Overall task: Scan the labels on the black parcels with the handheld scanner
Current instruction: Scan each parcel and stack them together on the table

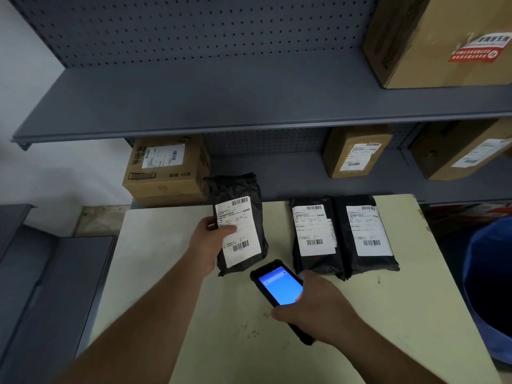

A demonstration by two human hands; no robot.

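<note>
Left hand clamps black plastic parcel, tilts it up off pale table so white label faces scanner. Right hand wraps black handheld scanner with blue screen, nose aimed at lower barcode. Two more black parcels lie flat, labels up, likely awaiting scan.

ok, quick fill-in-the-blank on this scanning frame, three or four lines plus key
1. The left hand holds up a black parcel with a ____ label.
2. The right hand grips the scanner, whose screen glows ____.
3. ____ other black parcels lie side by side on the table.

Missing words: white; blue; two
</note>
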